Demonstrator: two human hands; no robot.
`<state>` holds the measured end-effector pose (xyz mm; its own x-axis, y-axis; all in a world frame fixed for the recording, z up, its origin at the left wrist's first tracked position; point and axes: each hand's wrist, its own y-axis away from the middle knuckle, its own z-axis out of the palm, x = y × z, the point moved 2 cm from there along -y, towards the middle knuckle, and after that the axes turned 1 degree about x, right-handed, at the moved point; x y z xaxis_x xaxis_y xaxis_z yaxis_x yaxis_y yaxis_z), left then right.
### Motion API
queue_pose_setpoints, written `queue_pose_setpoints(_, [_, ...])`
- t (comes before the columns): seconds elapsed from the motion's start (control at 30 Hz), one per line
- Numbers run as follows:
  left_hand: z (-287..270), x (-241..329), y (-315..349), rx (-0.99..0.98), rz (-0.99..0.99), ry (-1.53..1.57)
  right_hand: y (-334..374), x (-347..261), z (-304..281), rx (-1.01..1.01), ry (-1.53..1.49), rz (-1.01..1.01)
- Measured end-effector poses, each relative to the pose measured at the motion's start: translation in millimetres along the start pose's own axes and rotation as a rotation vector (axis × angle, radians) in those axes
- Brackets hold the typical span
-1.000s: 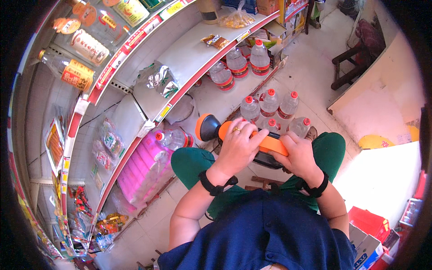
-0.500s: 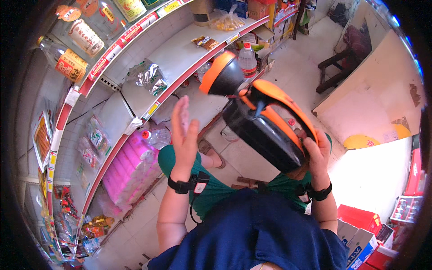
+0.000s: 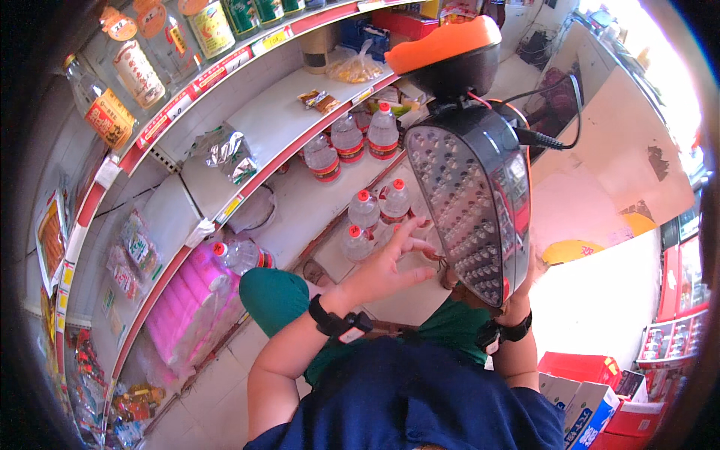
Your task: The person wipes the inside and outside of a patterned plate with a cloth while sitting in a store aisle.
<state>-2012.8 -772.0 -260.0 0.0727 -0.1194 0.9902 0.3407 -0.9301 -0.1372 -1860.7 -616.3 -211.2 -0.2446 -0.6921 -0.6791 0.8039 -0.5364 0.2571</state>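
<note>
A large black and orange lamp (image 3: 469, 187) with a panel of many small lights fills the upper middle, close to the camera. My right hand (image 3: 525, 281) holds it from below, mostly hidden behind it. My left hand (image 3: 386, 262) is open with fingers spread, just left of the lamp's lower edge and not gripping it. Both wrists wear black bands. A thin black cable (image 3: 551, 139) runs from the lamp's right side.
White shelves (image 3: 277, 124) with red edge strips curve along the left. They carry water bottles with red caps (image 3: 367, 139), glass bottles, snack packets and a pink pack (image 3: 191, 300). Red and white cartons (image 3: 592, 390) stand at lower right, on a pale tiled floor.
The lamp has come up much closer to the camera, its light panel now facing me. My left hand let go of it and stays open beside it.
</note>
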Motion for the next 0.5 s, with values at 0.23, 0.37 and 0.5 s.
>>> queue_pose_setpoints(0.23, [-10,-22,-34,0.212,0.174,-0.149,0,-2,-3,0.05,0.113,-0.033])
queue_pose_setpoints(0.37, [-20,-12,-62,0.276,0.191,0.033,6,-3,-8,-0.008,-0.053,0.08])
queue_pose_setpoints(0.5, [-32,-10,-77,0.263,0.088,-0.033,-18,24,-105,-0.034,-0.127,0.038])
